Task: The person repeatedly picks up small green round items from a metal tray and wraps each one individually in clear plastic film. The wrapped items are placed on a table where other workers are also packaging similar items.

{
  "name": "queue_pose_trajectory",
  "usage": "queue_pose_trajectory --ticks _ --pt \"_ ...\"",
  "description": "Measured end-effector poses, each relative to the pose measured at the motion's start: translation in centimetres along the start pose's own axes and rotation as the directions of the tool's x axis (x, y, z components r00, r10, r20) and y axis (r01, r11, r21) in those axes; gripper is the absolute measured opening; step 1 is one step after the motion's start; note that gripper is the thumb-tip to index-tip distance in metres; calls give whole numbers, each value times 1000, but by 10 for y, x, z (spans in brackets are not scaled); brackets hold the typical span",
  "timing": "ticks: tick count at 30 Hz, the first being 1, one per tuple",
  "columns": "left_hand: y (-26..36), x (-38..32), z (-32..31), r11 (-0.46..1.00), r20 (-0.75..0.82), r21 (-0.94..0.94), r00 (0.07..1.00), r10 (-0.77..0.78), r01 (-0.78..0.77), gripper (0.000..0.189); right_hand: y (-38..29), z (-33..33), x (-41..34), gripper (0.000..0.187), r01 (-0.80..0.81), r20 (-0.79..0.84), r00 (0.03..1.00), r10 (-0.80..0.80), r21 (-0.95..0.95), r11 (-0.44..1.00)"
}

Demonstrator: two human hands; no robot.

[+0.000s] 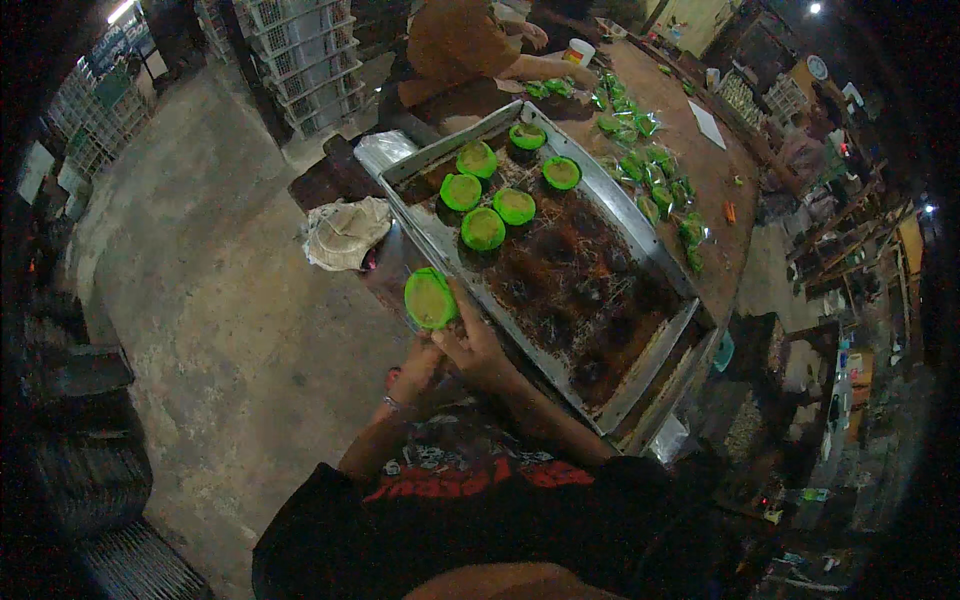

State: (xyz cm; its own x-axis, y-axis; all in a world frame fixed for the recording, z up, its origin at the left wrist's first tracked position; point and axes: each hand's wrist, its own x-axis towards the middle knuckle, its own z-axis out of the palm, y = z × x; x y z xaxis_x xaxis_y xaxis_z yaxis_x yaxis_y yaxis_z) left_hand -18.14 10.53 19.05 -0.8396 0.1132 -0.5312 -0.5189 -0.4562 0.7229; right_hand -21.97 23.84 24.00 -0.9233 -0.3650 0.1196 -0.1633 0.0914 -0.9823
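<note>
A round bright-green cake (430,298) with a tan-green top is held up beside the near left edge of a metal baking tray (660,262). Thin clear plastic seems to edge it. My right hand (478,349) grips its right side and lower rim, the fingers running up along it. At the lower edge, my left hand (420,364) meets the right; its fingertips are partly hidden. Several similar cakes, such as this green cake (483,229), sit in the far left part of the tray, on its dark, stained base.
A crumpled pale cloth cap (346,234) and a stack of clear plastic bags (386,148) lie left of the tray. Past it, a co-worker's arm (544,69) reaches over a brown table (720,202) bearing several wrapped green cakes (660,176). Stacked crates (304,60) stand at the back.
</note>
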Motion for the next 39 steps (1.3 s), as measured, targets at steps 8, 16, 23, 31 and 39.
queue_pose_trajectory --ticks 8,16,23,31,39 --pt "-2 18 -7 836 479 446 874 79 -320 29 -36 -64 41 38 -6 -14 1000 4 -159 987" --pt "-121 55 -132 900 -200 417 979 -44 125 46 -34 -230 112 46 251 -455 874 -172 117 961" --pt "-146 109 -137 941 13 315 991 130 -128 28 89 -263 151 52 22 -369 929 19 105 994" --pt "-112 119 -128 327 226 865 878 423 -380 25 133 -100 148 71 -107 -298 941 -163 -715 691" --pt "-103 96 -94 833 -191 436 869 456 -341 43 107 -138 123 84 -160 -7 979 203 -642 750"
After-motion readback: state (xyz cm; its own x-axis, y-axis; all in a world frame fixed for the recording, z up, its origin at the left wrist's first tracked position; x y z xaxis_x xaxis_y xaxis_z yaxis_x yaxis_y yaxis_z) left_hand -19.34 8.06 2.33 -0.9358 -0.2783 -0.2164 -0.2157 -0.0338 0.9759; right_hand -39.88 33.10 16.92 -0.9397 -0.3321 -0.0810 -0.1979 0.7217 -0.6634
